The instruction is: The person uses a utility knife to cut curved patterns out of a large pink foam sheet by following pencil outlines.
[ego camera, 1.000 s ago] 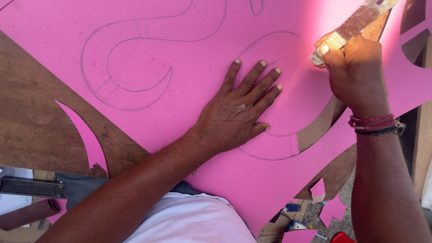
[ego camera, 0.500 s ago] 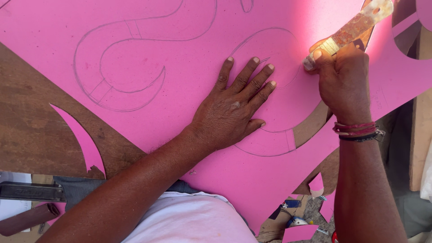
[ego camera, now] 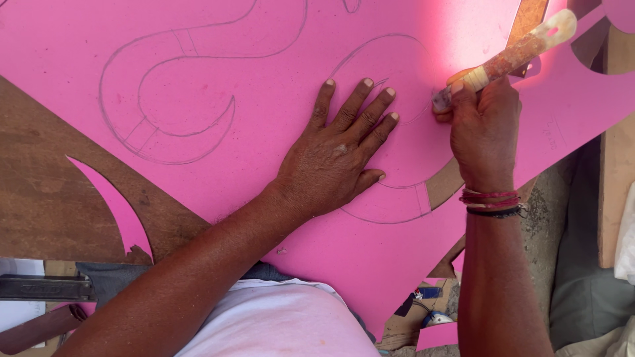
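Observation:
A large pink sheet [ego camera: 264,59] lies over a brown board, with curved shapes pencilled on it. My left hand [ego camera: 337,155] rests flat on the sheet, fingers spread, pressing inside one drawn curve. My right hand [ego camera: 483,132] grips a worn utility knife [ego camera: 509,56] with a pale, stained handle; its tip meets the sheet on the pencilled line just right of my left fingertips. Below the right hand, a curved slot [ego camera: 446,185] in the sheet shows the board through it.
The brown board [ego camera: 46,192] shows bare at the left, where a curved piece of the sheet has been cut away. A dark metal tool [ego camera: 40,287] lies at the lower left. Pink scraps and clutter [ego camera: 423,314] sit on the ground below the sheet's edge.
My right hand and the knife have shifted up along the pencilled curve, and the knife handle now tilts further right. The left hand stays pressed flat in the same place.

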